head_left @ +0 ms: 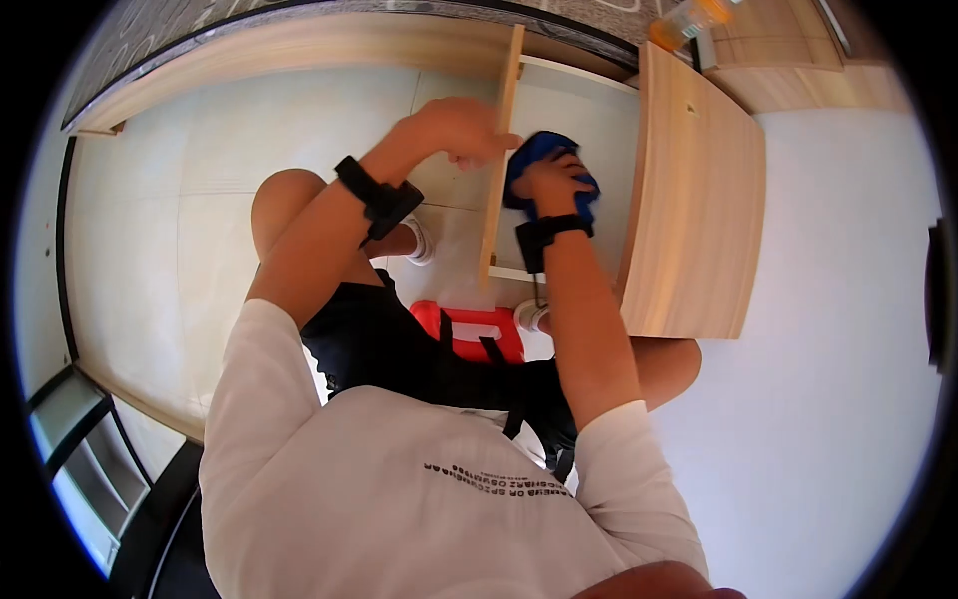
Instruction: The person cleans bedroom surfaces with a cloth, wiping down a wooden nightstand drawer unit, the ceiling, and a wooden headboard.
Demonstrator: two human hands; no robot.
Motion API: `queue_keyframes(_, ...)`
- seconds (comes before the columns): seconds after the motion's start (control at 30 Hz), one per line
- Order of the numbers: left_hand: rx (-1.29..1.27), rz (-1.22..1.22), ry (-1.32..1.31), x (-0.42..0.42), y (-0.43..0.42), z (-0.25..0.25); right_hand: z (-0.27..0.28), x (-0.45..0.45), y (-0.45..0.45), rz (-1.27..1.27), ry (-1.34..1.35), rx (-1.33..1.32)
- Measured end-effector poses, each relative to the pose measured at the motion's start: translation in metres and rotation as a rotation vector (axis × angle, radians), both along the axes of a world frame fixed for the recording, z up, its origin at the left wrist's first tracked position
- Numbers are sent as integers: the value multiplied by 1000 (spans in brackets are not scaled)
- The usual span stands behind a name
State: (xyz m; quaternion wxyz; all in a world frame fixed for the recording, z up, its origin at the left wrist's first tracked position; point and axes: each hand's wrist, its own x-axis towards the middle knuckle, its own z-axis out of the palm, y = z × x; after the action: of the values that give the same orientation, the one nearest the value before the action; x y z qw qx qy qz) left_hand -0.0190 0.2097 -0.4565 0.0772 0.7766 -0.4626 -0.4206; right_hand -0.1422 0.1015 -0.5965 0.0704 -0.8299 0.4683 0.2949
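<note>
A pulled-out drawer (617,110) with a white inside and a wooden front shows at the upper middle. Inside it, my right hand (554,180) rests on a dark blue cloth item (544,146), its fingers wrapped over the fabric. My left hand (469,130) is at the drawer's wooden front panel (506,110), with a finger stretched toward its edge; the hand is somewhat blurred. Black straps with small boxes are on both wrists.
A wooden cabinet side (694,200) stands right of the drawer. An orange-capped bottle (689,22) is at the top right. A red stool (499,344) lies below, between my legs. A black-framed shelf (85,439) stands at the lower left.
</note>
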Motion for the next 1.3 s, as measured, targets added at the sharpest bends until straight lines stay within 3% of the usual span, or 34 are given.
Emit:
queue_keyframes(0.1,-314,-260,537,-6,11,47,-14,-14,-24,187,-202,143)
queue_keyframes(0.2,-610,-335,969,-38,43,117,-4,-43,-49,117,-363,192)
queue_keyframes(0.27,-970,-648,910,-52,64,158,1,-40,-45,-296,-236,164)
queue_keyframes(0.4,-1396,-660,847,-101,89,188,14,-51,-15,-348,-77,210)
queue_keyframes(0.43,-1453,-625,798,-110,91,190,12,-50,-15,-201,-116,351)
queue_keyframes(0.5,-1520,-594,705,-127,90,190,9,-59,-12,3,-173,463)
queue_keyframes(0.6,-1572,-649,621,-138,84,189,-7,-68,-6,-113,-174,426)
queue_keyframes(0.73,-1105,-657,430,-145,82,230,-18,-95,1,-193,-166,461)
queue_keyframes(0.8,-963,-651,382,-155,86,233,-19,-116,9,-119,-363,529)
queue_keyframes(0.9,-1054,-674,387,-162,78,224,-10,-124,27,-11,-495,360)
queue_keyframes(1.03,-1235,-672,397,-162,66,199,-8,-119,24,34,-580,410)
queue_keyframes(1.13,-1375,-516,245,-148,63,173,-6,-143,47,-91,-1316,368)
queue_keyframes(1.17,-1398,-378,131,-134,61,159,-1,-140,55,-245,-1377,393)
queue_keyframes(1.23,-1351,54,-4,-96,44,126,76,-154,78,-80,-1446,179)
queue_keyframes(1.3,-1199,502,213,-33,16,80,118,-174,85,3,-1556,116)
